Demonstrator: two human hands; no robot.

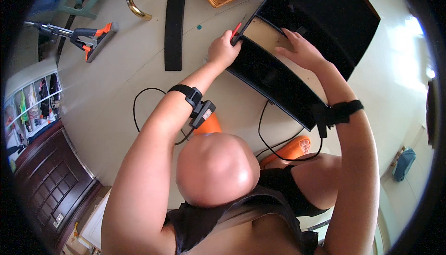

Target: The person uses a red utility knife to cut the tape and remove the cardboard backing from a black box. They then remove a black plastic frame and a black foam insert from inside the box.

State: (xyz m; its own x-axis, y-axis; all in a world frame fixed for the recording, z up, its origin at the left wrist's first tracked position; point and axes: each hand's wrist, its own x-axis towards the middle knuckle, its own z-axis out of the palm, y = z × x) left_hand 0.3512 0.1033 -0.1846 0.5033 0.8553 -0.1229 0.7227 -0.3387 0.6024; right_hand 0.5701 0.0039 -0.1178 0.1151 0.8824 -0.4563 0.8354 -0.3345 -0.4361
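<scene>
Bent knee (218, 169) at lower centre; upper right, a black box (274, 78), left corner beside the left grip (223, 50), clasping a red tool (236, 29), tan panel (261, 35) under the spread right grip (304, 54).

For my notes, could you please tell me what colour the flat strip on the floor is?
The strip is black; see the head view.

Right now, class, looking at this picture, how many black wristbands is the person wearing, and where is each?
2: the left wristband is around the left forearm, and the right wristband is around the right forearm. No others show.
</scene>
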